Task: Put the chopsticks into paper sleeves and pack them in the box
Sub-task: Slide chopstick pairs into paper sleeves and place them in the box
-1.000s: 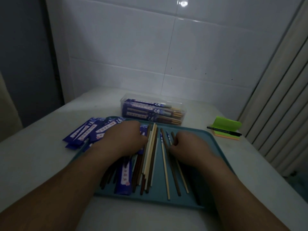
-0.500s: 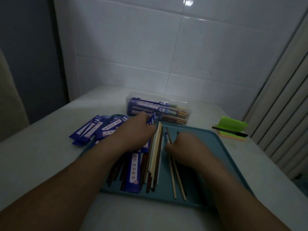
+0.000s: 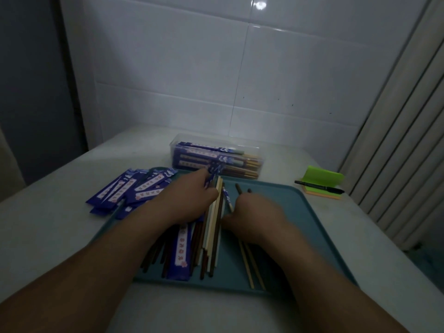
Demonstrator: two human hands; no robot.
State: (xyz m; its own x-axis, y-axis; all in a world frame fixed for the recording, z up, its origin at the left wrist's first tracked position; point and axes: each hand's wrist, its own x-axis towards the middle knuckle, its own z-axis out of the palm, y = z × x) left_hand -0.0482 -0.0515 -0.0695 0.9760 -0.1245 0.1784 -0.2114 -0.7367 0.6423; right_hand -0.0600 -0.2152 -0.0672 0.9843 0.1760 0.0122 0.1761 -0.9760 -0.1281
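Progress: partly done, as judged from the layout; several sleeved pairs are already packed in the clear box (image 3: 217, 156) at the far side of the surface (image 3: 48, 227), and a good many remain.
Chopsticks: a loose bundle of dark and pale chopsticks (image 3: 211, 234) is spread lengthwise on the teal tray (image 3: 300, 224), with two more pale ones (image 3: 252, 265) lying apart toward the right.
Sleeves: a fanned pile of empty blue paper sleeves (image 3: 131, 187) is seen at the tray's far left corner, partly on the surface; one further sleeve (image 3: 180, 253) lies among the bundle, and whether it is filled cannot be told.
Left hand: the left hand (image 3: 189, 200) is laid over the far part of the bundle, its fingers (image 3: 204, 179) curled at a blue sleeve end; what exactly is pinched cannot be told.
Right hand: the right hand (image 3: 254, 212) is pressed palm-down on the tray just beside the bundle, its fingers bent over a couple of dark sticks; a firm hold cannot be confirmed.
Step in hand: a pair appears to be picked out and matched to a sleeve.
Left to do: the loose sticks are yet to be sleeved and carried to the box.
Aside: a green notepad (image 3: 322, 186) with a black pen (image 3: 319, 187) across it rests right of the tray, unused.
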